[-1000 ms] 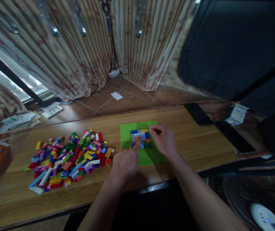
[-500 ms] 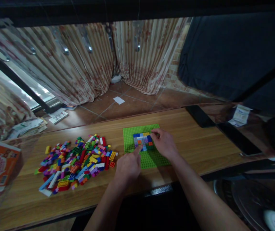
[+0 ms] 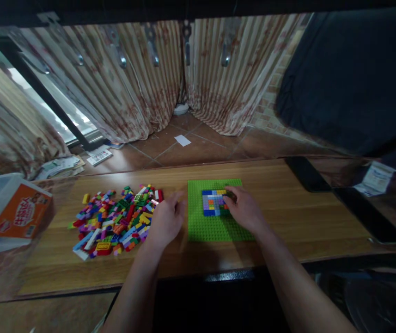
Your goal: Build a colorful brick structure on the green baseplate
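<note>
A green baseplate [image 3: 198,230] lies on the wooden table with a roughly square patch of colored toy bricks [image 3: 211,203] built on it. The patch has dark blue corners on its left side and yellow bricks along the top right. My right hand [image 3: 245,206] is at the patch's right edge, fingers curled and thumb near the index finger; whatever they hold is hidden. My left hand [image 3: 166,219] is over the table between the baseplate and a loose brick pile [image 3: 114,222]. Its fingers are somewhat blurred, apart from the thumb, and no brick shows in them.
At the left stands a clear plastic box [image 3: 2,185] with an orange label. Two dark phone-like slabs [image 3: 308,175] lie at the right, near a crumpled packet [image 3: 374,178]. Metal hooks [image 3: 225,54] hang from a dark bar overhead. Curtains and a tiled floor lie beyond the table.
My left hand has come off the brick patch and moved left toward the pile. My right hand stays at the patch's right side. The whole view has shifted, with more of the box visible.
</note>
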Demonstrator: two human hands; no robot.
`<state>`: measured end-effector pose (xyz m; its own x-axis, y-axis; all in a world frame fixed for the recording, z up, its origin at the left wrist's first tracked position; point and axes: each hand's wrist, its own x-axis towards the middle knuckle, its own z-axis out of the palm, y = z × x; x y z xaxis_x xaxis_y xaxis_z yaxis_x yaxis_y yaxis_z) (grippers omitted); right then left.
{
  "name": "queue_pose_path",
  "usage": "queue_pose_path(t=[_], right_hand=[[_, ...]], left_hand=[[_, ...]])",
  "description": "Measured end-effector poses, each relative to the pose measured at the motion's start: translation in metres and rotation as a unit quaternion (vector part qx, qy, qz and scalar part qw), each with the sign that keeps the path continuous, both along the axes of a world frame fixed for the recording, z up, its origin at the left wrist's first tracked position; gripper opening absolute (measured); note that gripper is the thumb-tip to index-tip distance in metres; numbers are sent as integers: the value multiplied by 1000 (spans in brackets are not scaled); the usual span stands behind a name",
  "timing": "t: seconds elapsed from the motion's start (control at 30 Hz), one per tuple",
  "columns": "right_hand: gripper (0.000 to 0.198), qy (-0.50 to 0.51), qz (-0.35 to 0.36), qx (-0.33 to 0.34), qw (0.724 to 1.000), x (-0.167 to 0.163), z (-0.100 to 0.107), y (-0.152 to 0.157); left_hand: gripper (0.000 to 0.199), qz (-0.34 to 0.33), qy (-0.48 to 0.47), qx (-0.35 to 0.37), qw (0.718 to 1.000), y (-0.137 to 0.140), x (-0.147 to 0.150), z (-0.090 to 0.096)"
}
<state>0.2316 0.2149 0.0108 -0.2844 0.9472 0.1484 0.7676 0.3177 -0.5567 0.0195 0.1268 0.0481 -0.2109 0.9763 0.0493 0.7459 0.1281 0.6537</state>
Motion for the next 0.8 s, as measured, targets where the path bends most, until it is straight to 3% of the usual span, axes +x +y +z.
queue_pose_path(t=[0.37, 0.63, 0.8], right_hand=[[27, -13, 123, 13, 992, 1, -4, -1], [30, -9, 114, 13, 993, -9, -4, -12], [23, 32, 82, 79, 993, -40, 9, -46]], left_hand=[[34, 90, -29, 52, 994, -6, -36, 5], [35, 139, -42, 47, 988, -14, -47, 15], [35, 149, -49, 57, 986, -16, -51, 13]])
